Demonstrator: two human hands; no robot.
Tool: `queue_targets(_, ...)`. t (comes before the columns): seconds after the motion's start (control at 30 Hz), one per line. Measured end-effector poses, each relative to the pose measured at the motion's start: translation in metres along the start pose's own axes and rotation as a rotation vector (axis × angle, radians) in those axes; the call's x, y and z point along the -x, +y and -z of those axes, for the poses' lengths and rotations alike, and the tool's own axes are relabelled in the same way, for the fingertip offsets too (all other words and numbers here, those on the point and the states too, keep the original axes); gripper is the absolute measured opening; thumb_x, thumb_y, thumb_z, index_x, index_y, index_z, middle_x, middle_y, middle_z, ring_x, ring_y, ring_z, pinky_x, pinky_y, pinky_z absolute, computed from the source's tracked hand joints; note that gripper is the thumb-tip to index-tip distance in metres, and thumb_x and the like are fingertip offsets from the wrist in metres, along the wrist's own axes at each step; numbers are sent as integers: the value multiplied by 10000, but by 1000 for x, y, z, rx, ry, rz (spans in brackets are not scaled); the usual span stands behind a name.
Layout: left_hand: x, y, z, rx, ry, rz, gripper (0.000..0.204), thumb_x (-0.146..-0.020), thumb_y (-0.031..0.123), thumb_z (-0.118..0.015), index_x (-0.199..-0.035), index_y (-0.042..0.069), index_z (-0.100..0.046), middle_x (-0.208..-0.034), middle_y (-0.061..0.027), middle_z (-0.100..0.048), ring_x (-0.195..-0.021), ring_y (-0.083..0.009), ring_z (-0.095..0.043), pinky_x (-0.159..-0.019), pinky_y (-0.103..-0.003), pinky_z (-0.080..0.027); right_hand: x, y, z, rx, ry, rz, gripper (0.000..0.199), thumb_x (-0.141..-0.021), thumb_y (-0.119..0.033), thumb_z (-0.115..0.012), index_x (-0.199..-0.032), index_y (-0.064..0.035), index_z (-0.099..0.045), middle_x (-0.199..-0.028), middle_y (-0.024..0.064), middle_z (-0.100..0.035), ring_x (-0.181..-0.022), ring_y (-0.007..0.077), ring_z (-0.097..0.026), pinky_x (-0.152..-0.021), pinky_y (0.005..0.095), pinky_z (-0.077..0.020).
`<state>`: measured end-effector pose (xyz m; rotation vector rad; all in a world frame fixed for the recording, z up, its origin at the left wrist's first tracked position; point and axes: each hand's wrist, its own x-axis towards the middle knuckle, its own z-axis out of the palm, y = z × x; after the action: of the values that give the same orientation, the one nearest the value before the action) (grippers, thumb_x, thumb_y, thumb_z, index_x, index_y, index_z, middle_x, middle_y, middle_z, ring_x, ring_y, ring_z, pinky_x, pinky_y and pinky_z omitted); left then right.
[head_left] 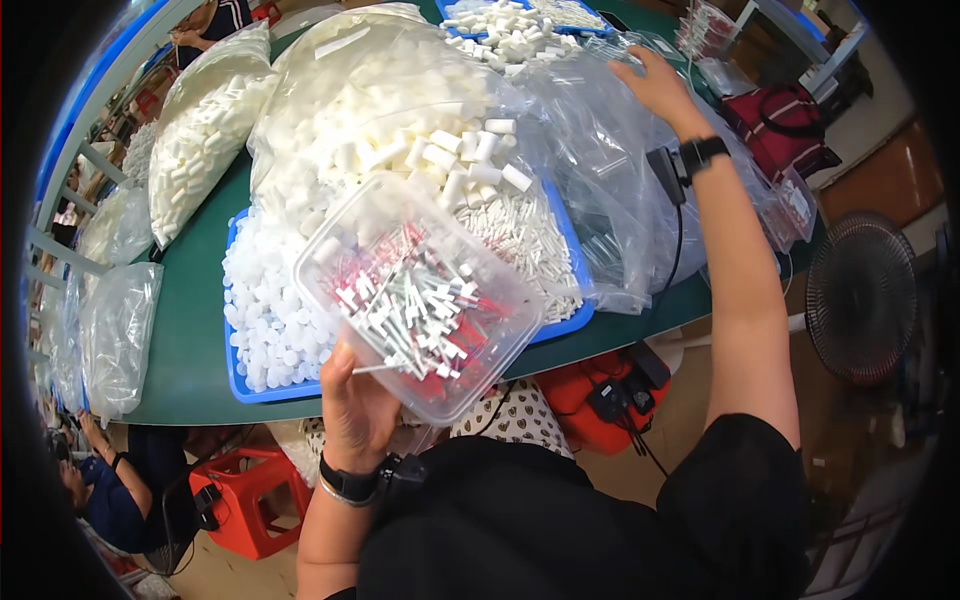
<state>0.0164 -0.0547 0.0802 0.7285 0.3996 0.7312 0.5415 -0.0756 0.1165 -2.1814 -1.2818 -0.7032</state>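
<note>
My left hand (358, 415) grips the near corner of a clear plastic box (325, 245), tilted over the blue tray (236, 375). Inside the box lies a loose heap of thin sticks (425, 310) with white ends, some red ones among them. Beneath it, the tray holds round white caps (270, 320), small white tubes (515, 240) and larger white foam cylinders (440, 155). Stretched out to the far right, my right hand (655, 85) is over a crumpled clear plastic bag (610, 165), its thumb and finger apart; whether it touches the bag is unclear.
Big bags of white cylinders (205, 130) stand at the left and back of the green table (180, 330). Behind lies another heap of white pieces (515, 40). A dark red bag (780, 130) and a fan (862, 300) are on the right. Red stools (250, 500) stand below.
</note>
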Motion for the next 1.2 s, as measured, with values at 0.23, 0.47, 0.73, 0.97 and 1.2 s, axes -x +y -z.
queue_targets(0.23,18,0,22,91,60,-25,679,-892,419,-624,-1390,1,-428,-1342,-155,-548,-1222,-305,-539,-1043,-468,-432,9,22,-40,131,-344,-309,424,-886,-477,-572,-1055,-119,-726,-1066,149,-699,-1028,368,-635,-878,450,-495)
queue_targets(0.47,12,-16,26,142,32,98,741,-847,422,-657,-1390,-28,-428,-1350,-165,-542,-1214,-307,-543,-1047,-467,-428,0,13,9,-456,-15,-346,343,-933,-364,-627,-991,-38,-718,-833,55,-696,-780,154,-613,-746,294,-474)
queue_targets(0.73,6,-29,28,130,-12,155,768,-834,414,-659,-1417,-16,-402,-1358,-173,-537,-1221,-316,-548,-1047,-471,-442,2,-24,24,-1259,241,-374,252,-991,-212,-595,-991,25,-680,-923,55,-695,-837,112,-606,-788,240,-466)
queue_targets(0.97,5,-31,36,104,-5,153,742,-858,419,-627,-1417,-15,-402,-1361,-176,-534,-1244,-322,-528,-1057,-489,-423,8,-3,21,-1387,142,-402,336,-1016,-281,-543,-1057,36,-647,-995,94,-697,-919,160,-636,-839,281,-482)
queue_targets(1.2,1,-32,32,119,23,188,803,-821,419,-678,-1430,-3,-369,-1368,-151,-512,-1233,-290,-528,-1057,-468,-423,31,58,-6,-326,-67,-261,533,-991,-453,-506,-1203,19,-632,-1155,181,-671,-1084,259,-621,-950,325,-437)
